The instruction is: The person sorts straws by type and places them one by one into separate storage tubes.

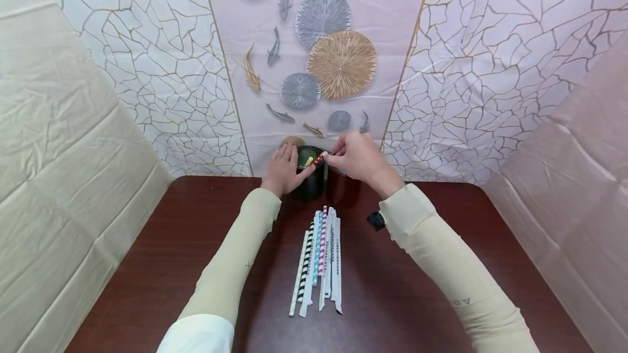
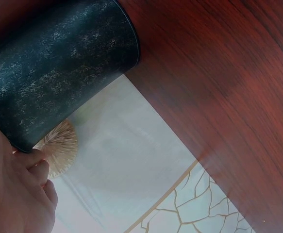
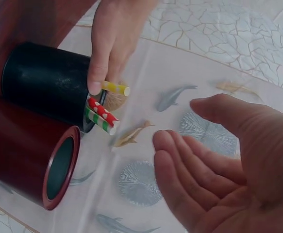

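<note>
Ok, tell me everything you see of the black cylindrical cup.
The black cup stands upright at the back of the dark red wood-grained table, mouth open, slightly shiny, material unclear. Patterned yellow, red and green straws stick out of it. The left hand touches its rim; a dark red cylindrical cup stands beside it.

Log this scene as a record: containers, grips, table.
Black cylindrical container: holds yellow patterned straw, red-and-white straw, green-and-white straw
Dark red cylindrical container: beside the black one
Left grip: holds the black container near its rim
Right grip: holds nothing, near the straw tips
Reddish-brown table: bears patterned and white-wrapped straws
</note>
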